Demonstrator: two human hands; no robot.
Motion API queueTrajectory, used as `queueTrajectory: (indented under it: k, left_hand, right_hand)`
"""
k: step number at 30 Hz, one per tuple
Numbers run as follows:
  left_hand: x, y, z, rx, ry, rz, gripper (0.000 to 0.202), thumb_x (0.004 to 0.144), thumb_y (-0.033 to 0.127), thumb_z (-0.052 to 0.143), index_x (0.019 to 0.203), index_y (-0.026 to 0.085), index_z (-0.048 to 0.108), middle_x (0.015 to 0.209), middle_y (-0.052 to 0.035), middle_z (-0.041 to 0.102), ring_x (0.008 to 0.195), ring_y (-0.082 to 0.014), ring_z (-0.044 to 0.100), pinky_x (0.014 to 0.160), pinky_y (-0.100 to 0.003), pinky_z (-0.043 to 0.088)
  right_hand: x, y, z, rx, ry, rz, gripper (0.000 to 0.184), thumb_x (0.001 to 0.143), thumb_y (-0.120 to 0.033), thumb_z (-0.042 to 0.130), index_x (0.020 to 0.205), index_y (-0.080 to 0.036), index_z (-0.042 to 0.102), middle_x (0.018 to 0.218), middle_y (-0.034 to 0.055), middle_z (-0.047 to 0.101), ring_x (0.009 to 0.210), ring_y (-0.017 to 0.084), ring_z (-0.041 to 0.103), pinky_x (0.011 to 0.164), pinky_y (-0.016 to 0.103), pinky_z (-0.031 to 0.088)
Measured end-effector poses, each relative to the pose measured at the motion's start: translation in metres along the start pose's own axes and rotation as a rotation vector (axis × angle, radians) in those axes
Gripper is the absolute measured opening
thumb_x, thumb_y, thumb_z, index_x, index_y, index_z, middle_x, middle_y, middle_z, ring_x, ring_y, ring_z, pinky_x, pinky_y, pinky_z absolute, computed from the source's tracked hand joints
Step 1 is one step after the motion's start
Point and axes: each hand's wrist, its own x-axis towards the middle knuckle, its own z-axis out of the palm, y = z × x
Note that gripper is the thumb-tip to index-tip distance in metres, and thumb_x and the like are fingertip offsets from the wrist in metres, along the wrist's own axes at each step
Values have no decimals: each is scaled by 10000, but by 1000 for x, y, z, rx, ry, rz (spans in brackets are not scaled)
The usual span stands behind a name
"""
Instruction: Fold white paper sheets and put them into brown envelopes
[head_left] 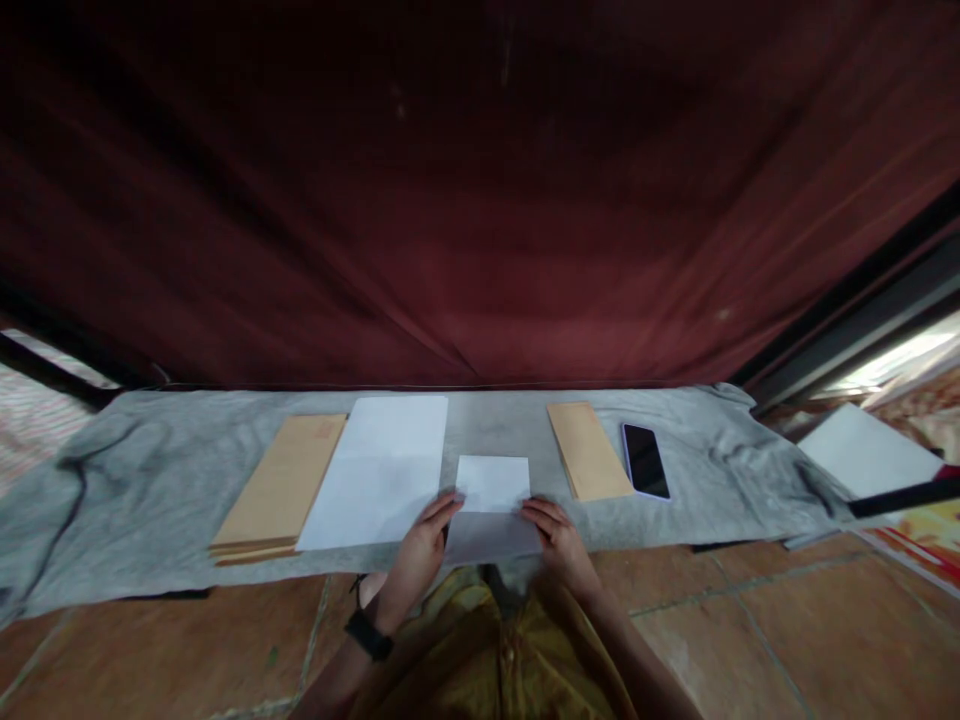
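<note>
A small white folded sheet of paper (pixel 493 490) lies on the grey cloth (pixel 150 470) right in front of me. My left hand (pixel 421 545) pinches its lower left edge and my right hand (pixel 556 535) pinches its lower right edge, fingers curled on the paper at the fold line. The near flap lies between my hands. A black band sits on my left wrist. To the left lies a stack of larger white sheets (pixel 379 470).
A pile of brown envelopes (pixel 281 490) lies at the left, one brown envelope (pixel 587 450) and a dark phone (pixel 645 460) at the right. A dark red curtain hangs behind. Brown floor tiles run along the near side. More white paper (pixel 862 450) lies far right.
</note>
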Motion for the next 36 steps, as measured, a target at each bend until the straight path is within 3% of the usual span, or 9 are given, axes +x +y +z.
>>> queueTrajectory:
  k: [5, 9, 14, 20, 26, 31, 36]
  left_hand:
    - [0, -4, -5, -105, -100, -22, 687, 718, -50, 408, 1255, 274, 689, 1350, -19, 665, 1289, -173, 593, 1163, -477, 428]
    - [-4, -4, -5, -186, -82, -103, 605, 771, 53, 509, 1326, 259, 634, 1385, -39, 641, 1298, -200, 582, 1161, -476, 421]
    - [12, 2, 1, -225, 7, -192, 427, 862, 262, 586, 1283, 215, 638, 1202, -78, 728, 1090, -227, 672, 1000, -431, 532]
    - [40, 9, 10, -80, 102, -257, 489, 869, 268, 566, 1354, 203, 578, 842, -9, 689, 786, -189, 655, 788, -330, 542]
    - [48, 11, 19, 123, 79, -303, 520, 911, 267, 537, 1419, 155, 521, 830, -28, 660, 753, -186, 644, 735, -297, 508]
    - [44, 9, 27, 253, 118, -278, 539, 935, 291, 525, 1457, 168, 473, 831, -33, 659, 770, -205, 649, 724, -299, 511]
    - [43, 9, 31, 295, 149, -246, 533, 935, 277, 515, 1461, 199, 473, 855, -40, 662, 822, -222, 654, 749, -313, 522]
  right_hand:
    - [7, 1, 3, -15, 70, 16, 422, 834, -79, 524, 1149, -256, 743, 1229, 86, 693, 1212, 263, 601, 1063, 491, 496]
    - [6, 1, 4, -30, 110, 35, 362, 841, -103, 534, 1110, -236, 736, 1235, 96, 672, 1210, 267, 594, 1055, 481, 495]
    - [12, -1, 7, -64, 185, 90, 188, 951, -323, 556, 977, -229, 716, 1232, 117, 664, 1190, 282, 598, 1029, 489, 506]
    - [19, -7, 14, -147, 287, 123, 287, 1010, -376, 448, 940, -219, 678, 1206, 130, 658, 1150, 275, 602, 1012, 495, 497]
    - [19, -9, 24, -290, 337, 176, 203, 996, -308, 456, 903, -222, 614, 1193, 135, 628, 1136, 281, 576, 989, 495, 471]
    - [17, -9, 27, -324, 346, 194, 141, 972, -256, 474, 996, -217, 607, 1231, 132, 600, 1145, 279, 570, 972, 470, 469]
    - [16, -13, 25, -352, 266, 182, 402, 956, -236, 468, 1348, -251, 557, 1400, 128, 528, 1266, 301, 515, 1031, 482, 436]
